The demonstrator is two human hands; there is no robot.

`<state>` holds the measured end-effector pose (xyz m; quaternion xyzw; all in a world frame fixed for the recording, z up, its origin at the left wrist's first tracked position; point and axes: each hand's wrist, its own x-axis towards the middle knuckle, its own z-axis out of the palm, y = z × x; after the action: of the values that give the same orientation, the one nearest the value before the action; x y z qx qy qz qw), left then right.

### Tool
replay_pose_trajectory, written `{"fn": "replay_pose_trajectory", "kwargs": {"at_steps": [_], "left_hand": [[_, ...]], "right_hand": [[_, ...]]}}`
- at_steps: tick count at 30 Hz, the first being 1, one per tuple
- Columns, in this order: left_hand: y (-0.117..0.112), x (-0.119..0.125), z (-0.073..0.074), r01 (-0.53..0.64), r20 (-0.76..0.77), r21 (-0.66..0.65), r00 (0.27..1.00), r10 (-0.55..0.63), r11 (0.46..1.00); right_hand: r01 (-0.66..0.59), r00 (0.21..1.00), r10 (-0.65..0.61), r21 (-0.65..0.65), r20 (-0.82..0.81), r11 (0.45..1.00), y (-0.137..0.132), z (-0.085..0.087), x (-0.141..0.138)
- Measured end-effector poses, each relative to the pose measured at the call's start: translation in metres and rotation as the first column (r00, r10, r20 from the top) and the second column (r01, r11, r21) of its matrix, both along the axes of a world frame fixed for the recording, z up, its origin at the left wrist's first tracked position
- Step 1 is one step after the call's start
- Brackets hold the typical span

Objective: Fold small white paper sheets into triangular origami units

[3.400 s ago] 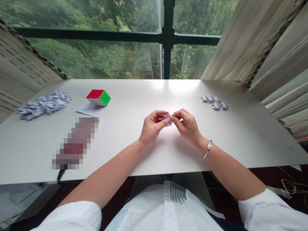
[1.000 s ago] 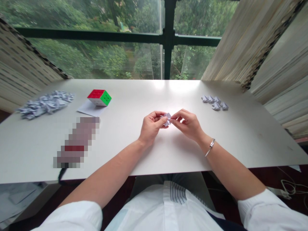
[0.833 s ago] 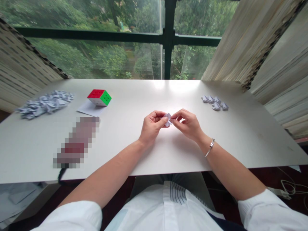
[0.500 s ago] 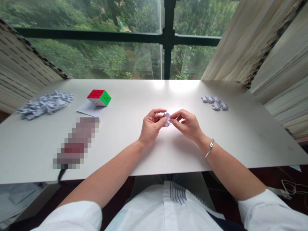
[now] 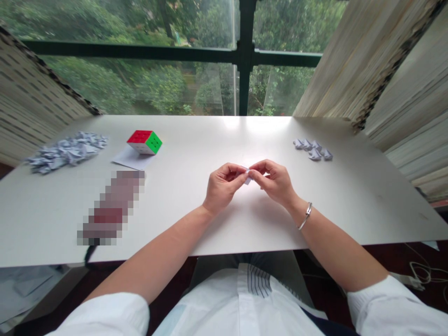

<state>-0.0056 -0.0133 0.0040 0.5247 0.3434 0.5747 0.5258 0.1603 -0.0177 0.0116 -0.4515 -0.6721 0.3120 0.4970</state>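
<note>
Between my two hands is a small piece of folded white paper (image 5: 248,180), mostly covered by fingers. My left hand (image 5: 224,185) pinches it from the left with thumb and fingertips. From the other side my right hand (image 5: 275,179) pinches the paper's edge, its fingertips almost touching the left ones. Both hands are held above the white table (image 5: 168,205). To the right lies a small group of folded paper pieces (image 5: 314,150), set close together. A large heap of folded paper pieces (image 5: 68,151) sits at the far left.
A puzzle cube (image 5: 145,142) stands on a sheet of white paper (image 5: 128,157) at the back left. In front of it lies a blurred-out flat object (image 5: 112,207) with a black strap (image 5: 90,254). A window (image 5: 157,84) and curtains (image 5: 336,60) border the table.
My left fingers have closed in over the paper and moved slightly right, up against the right fingertips. Less of the paper shows now. The other things stay where they were.
</note>
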Motion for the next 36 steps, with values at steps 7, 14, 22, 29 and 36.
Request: {"fn": "replay_pose_trajectory", "kwargs": {"at_steps": [7, 14, 22, 29, 36], "left_hand": [[-0.0003, 0.0017, 0.0024, -0.029, 0.005, 0.008, 1.0, 0.029, 1.0], [0.0, 0.0042, 0.0038, -0.022, 0.067, 0.027, 0.998, 0.02, 0.999], [0.0022, 0.0045, 0.0, -0.032, 0.057, 0.002, 0.998, 0.032, 0.999], [0.0014, 0.0002, 0.0041, 0.043, 0.003, -0.115, 0.999, -0.043, 0.992], [0.0039, -0.0023, 0.0054, 0.081, 0.0, -0.225, 0.997, -0.083, 0.971]], "right_hand": [[0.001, 1.0, -0.001, -0.005, -0.02, 1.0, -0.0016, 0.0009, -0.0042], [0.019, 1.0, -0.019, -0.003, -0.02, 1.0, -0.0025, 0.0004, -0.0068], [0.005, 1.0, -0.004, -0.102, 0.018, 0.995, -0.0014, 0.0002, -0.0094], [0.057, 0.989, -0.04, -0.114, 0.144, 0.992, 0.0005, 0.0001, -0.0062], [0.063, 0.983, -0.05, -0.07, 0.175, 0.996, 0.0028, -0.0017, -0.0046]]}}
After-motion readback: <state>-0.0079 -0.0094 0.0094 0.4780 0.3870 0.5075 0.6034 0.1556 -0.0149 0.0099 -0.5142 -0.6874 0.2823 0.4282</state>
